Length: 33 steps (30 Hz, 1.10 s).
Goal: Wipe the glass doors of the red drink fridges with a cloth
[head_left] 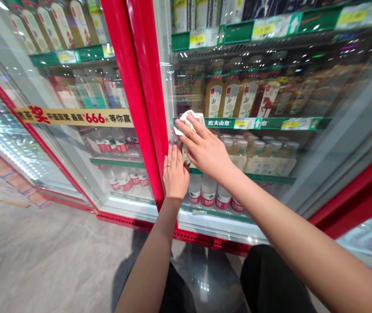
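Under the fingers of my right hand, a crumpled white cloth is pressed to the glass door of a drinks fridge. Whether it is fabric or paper I cannot tell. My left hand lies flat just below, its fingers stretched upward and a ring on one of them. It rests at the glass's left border, beside the red door frame, and holds nothing. Part of the cloth is hidden by my right fingers.
Behind the glass stand bottles on shelves with green price strips. A yellow banner crosses the neighbouring door on the left. My dark-clothed knee is close to the fridge's red base, above a grey floor.
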### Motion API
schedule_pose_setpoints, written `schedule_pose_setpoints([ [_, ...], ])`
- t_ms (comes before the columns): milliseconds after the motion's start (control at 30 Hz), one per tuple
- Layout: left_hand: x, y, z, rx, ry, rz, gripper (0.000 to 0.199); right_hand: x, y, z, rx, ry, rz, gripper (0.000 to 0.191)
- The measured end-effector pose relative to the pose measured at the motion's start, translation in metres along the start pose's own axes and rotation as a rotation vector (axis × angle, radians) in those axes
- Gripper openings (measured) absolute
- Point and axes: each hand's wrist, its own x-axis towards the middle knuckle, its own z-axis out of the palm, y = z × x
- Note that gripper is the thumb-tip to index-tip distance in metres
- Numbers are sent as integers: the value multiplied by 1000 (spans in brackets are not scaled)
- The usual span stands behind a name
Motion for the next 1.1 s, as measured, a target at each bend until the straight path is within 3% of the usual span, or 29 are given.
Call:
schedule_pose_setpoints([
  [233,0,2,-2,10,-2,10,63,-18,4,1,4,46,17,57],
  [500,0,3,-2,20,0,2,65,-7,3,-4,-9,27,17,58],
  [800,1,4,-4,26,19,20,64,-34,5,-3,-10,10,4,52],
  [967,1,4,-4,9,-5,-3,64,-22,5,-5,-14,37,46,55],
  [1100,0,2,-1,1,-12,-21,63,-16,0,0,9,-1,-8,56],
])
